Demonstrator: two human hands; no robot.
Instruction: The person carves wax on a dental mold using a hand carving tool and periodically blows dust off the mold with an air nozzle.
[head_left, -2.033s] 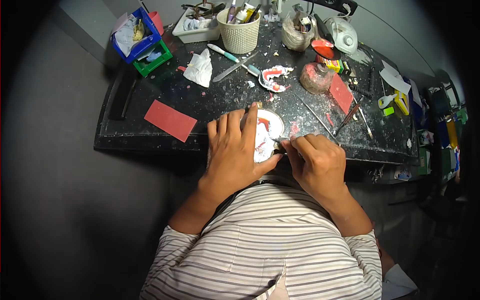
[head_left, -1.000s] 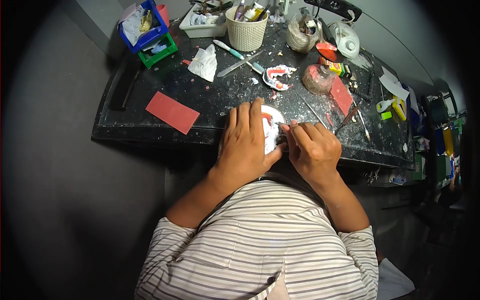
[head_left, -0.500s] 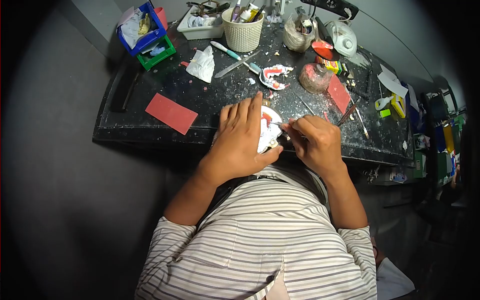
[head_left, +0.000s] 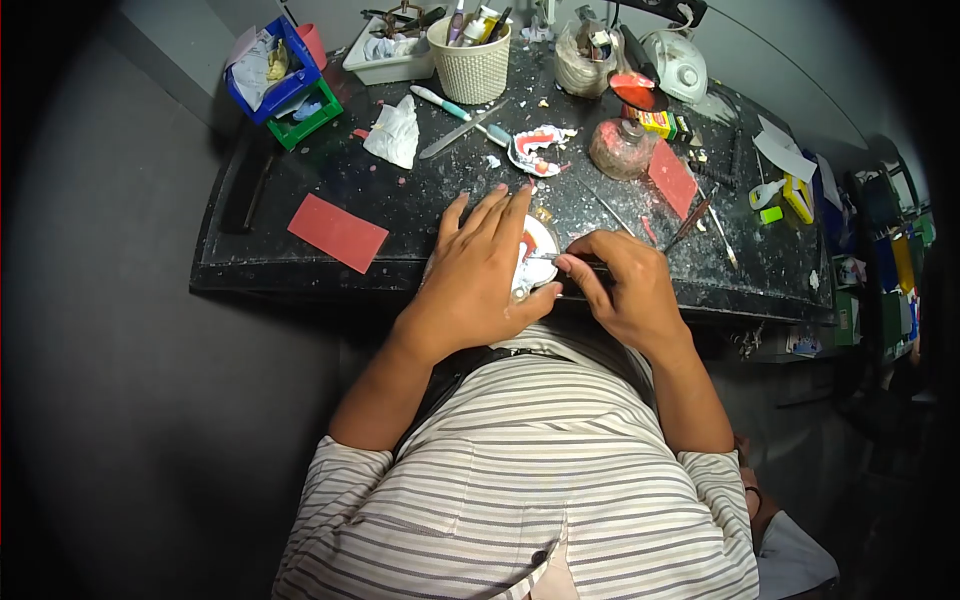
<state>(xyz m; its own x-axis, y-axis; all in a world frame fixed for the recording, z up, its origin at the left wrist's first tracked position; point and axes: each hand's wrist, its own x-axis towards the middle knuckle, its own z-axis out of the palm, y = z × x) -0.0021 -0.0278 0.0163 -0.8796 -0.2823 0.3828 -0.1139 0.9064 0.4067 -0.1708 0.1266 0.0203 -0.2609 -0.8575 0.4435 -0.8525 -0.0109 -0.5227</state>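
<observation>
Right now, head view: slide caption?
Left hand steadies a white piece while the right hand holds a thin tool to it, cluttered black bench beyond.

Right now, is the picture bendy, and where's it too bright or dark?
Head view: probably, since black corners curve like a wide lens; head view: the white piece by the left hand looks nearly washed out; head view: the floor sinks into shadow.

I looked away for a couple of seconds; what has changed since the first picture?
The left hand has shifted a little toward the right hand, and less of the white piece shows beside it. The right hand's fingers are less curled around the thin tool. Nothing was visibly let go or picked up. The left red sheet and white basket stayed put.
</observation>
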